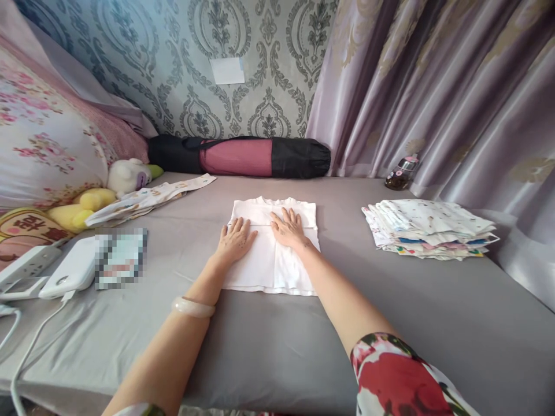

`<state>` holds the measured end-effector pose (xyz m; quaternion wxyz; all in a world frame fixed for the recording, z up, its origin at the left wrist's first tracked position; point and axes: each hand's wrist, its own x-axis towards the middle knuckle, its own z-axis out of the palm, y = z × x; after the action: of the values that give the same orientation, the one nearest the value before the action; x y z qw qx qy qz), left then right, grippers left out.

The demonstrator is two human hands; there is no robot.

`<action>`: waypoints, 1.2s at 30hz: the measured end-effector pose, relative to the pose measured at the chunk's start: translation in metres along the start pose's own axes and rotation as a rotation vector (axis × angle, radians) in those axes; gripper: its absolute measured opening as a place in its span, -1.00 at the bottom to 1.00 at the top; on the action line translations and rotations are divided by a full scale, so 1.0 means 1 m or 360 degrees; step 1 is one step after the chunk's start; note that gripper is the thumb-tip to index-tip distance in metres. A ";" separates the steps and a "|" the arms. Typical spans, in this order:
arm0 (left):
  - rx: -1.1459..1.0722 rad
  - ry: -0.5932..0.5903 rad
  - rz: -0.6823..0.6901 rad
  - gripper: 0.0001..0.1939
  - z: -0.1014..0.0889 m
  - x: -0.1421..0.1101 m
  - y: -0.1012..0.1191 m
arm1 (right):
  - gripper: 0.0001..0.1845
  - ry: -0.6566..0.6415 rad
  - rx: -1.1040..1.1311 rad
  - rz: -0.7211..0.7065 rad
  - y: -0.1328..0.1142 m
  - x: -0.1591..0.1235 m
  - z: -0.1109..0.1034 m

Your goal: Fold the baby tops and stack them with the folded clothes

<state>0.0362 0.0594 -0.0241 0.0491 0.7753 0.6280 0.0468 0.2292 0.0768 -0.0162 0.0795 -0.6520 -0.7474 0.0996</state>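
Note:
A small white shirt [255, 266] lies spread on the grey sheet in front of me, its sleeves folded across its upper part. My left hand [236, 238] rests flat on the shirt's left side, fingers apart. On the upper right of it, my right hand [288, 227] presses down with its fingers spread. Neither hand grips the cloth. To the right sits a stack of folded clothes [429, 225], mostly white with small prints.
Left stand a white power bank [78, 268], a power strip [30, 266], cables, a printed garment [147, 202] and plush toys [93, 199]. A rolled mat bag [236, 156] lies along the wall. A small bottle [402, 172] stands by the curtain [368, 115].

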 end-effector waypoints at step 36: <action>-0.1405 -0.1233 -0.0032 -0.56 -0.088 -0.057 -0.051 | -0.33 -0.0701 0.0807 -0.1017 0.005 -0.168 -0.050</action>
<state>-0.0367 0.0158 0.0558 0.5936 0.6360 0.4928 0.0165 0.2694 -0.0871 0.0331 0.1025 -0.3122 -0.8620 0.3859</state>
